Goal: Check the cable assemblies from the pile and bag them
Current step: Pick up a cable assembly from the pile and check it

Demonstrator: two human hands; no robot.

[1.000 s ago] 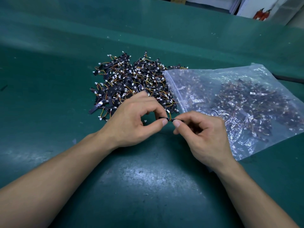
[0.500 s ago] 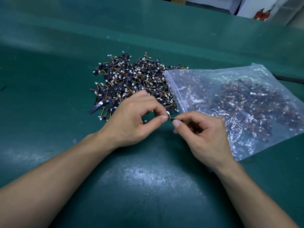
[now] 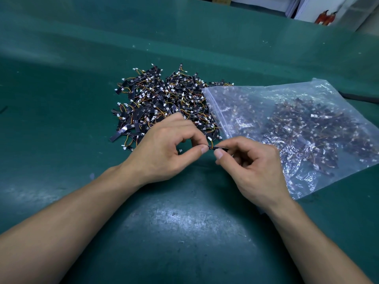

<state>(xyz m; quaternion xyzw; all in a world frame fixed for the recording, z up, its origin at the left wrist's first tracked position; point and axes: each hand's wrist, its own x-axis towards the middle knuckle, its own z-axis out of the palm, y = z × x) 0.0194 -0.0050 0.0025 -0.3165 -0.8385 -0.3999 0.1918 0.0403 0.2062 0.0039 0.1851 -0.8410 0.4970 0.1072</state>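
A pile of cable assemblies point(image 3: 162, 103), small black strips with orange and yellow wires and white connectors, lies on the green table in the middle. To its right lies a clear zip bag point(image 3: 297, 128) holding many more of them, its mouth toward the pile. Just in front of the pile, my left hand point(image 3: 164, 152) and my right hand point(image 3: 250, 167) pinch one cable assembly point(image 3: 213, 147) between thumb and forefinger, one hand at each end. A white connector shows under my left palm.
The green table mat point(image 3: 184, 232) stretches toward me and to the left. A raised green ledge point(image 3: 184, 37) runs along the back. White boxes and a red item point(image 3: 326, 17) stand beyond it at the top right.
Both hands stay at the same spot in front of the pile. The held assembly has shifted slightly between the fingertips; pile and bag are unchanged.
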